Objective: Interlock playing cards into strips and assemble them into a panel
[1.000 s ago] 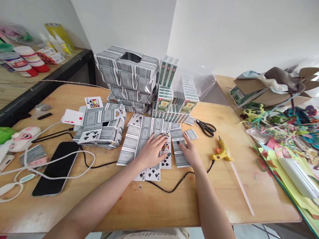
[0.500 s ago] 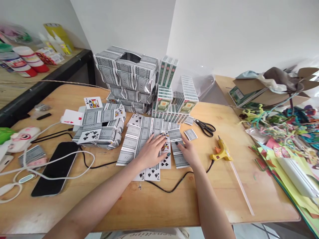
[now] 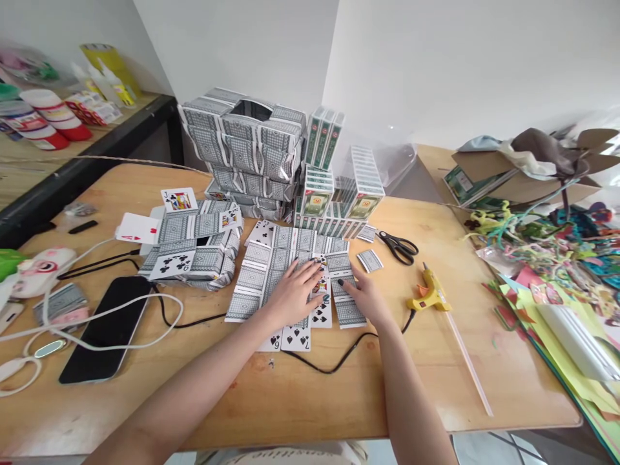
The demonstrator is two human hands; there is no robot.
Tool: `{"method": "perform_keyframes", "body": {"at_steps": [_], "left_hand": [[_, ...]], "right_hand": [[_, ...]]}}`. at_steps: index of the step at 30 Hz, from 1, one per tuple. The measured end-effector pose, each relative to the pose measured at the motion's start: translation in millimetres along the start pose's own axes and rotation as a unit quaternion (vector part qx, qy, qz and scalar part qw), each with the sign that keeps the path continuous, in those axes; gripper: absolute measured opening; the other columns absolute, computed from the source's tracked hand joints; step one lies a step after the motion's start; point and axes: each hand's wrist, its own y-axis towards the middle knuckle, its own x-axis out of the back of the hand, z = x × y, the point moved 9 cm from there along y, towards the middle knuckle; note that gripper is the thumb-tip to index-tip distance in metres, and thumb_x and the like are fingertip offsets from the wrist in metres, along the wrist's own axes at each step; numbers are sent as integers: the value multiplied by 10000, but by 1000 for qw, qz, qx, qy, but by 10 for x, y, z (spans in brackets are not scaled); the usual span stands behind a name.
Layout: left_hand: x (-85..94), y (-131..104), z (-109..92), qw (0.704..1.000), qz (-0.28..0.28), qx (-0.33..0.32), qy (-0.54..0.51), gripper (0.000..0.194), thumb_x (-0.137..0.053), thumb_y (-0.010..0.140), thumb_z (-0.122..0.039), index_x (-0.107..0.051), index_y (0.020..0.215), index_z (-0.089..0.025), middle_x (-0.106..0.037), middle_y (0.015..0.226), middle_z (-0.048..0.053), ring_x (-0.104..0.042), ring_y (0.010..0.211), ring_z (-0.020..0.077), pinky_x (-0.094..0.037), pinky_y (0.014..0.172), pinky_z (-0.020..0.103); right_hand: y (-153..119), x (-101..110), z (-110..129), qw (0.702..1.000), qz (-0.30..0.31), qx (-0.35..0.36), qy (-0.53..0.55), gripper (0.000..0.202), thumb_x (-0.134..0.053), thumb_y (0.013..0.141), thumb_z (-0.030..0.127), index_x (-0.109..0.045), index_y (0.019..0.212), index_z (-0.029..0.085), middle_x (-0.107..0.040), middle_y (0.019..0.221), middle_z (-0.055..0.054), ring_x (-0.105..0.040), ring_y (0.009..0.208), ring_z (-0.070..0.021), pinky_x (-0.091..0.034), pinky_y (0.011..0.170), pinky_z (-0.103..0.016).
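A flat panel of joined playing cards [image 3: 248, 281], mostly grey patterned backs up, lies on the wooden table in front of me. My left hand [image 3: 295, 290] rests flat on its middle, fingers stretched out. My right hand [image 3: 364, 294] lies on the strip of cards [image 3: 349, 314] at the panel's right side, its fingers extended over the edge. Between the hands a face-up jack and a spade card [image 3: 321, 316] show. A seven of spades [image 3: 296, 340] sticks out at the panel's near edge.
Behind stand stacked card-covered boxes [image 3: 242, 139] and green card packs [image 3: 317, 197]. Black scissors [image 3: 398, 247] and a yellow glue gun [image 3: 429, 294] with its cord lie right. Left are a card-covered piece [image 3: 216, 255], a phone [image 3: 106, 329] and white cables. Coloured paper [image 3: 557, 349] lies far right.
Both hands stay in almost the same place on the cards. The whole view has shifted very slightly; nothing is picked up or let go.
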Motion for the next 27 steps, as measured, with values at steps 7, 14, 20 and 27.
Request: {"method": "perform_keyframes", "body": {"at_steps": [7, 14, 20, 27], "left_hand": [[-11, 3, 23, 1000, 1, -8, -24, 441, -387, 841, -446, -429, 1240, -262, -359, 1366, 19, -239, 1291, 208, -162, 1074, 468], [-24, -2, 45, 999, -2, -14, -50, 369, -439, 820, -437, -542, 1128, -262, -413, 1330, 13, -270, 1276, 215, -167, 1070, 482], [-18, -1, 61, 998, -9, -5, -57, 401, -450, 812, -442, -524, 1143, -226, -438, 1311, 35, -281, 1273, 203, -161, 1078, 463], [-5, -5, 67, 998, -18, -4, -67, 392, -456, 810, -435, -530, 1133, -226, -462, 1291, 39, -304, 1262, 199, -172, 1076, 461]], "right_hand": [[-25, -11, 7, 999, 14, -30, 17, 594, -571, 722, 346, -398, 1281, 248, -631, 1068, -25, -633, 848, -208, -522, 750, -354], [-24, 6, -29, 999, 9, -40, 22, 595, -579, 714, 343, -411, 1275, 241, -642, 1044, -32, -630, 845, -214, -532, 719, -353], [-25, 31, -64, 999, 5, -35, 38, 621, -593, 704, 321, -395, 1287, 237, -650, 1025, -36, -639, 807, -214, -532, 713, -370], [-23, 23, -77, 998, 3, -52, 22, 642, -581, 709, 351, -368, 1303, 236, -656, 1008, -33, -642, 801, -212, -537, 699, -355]]}}
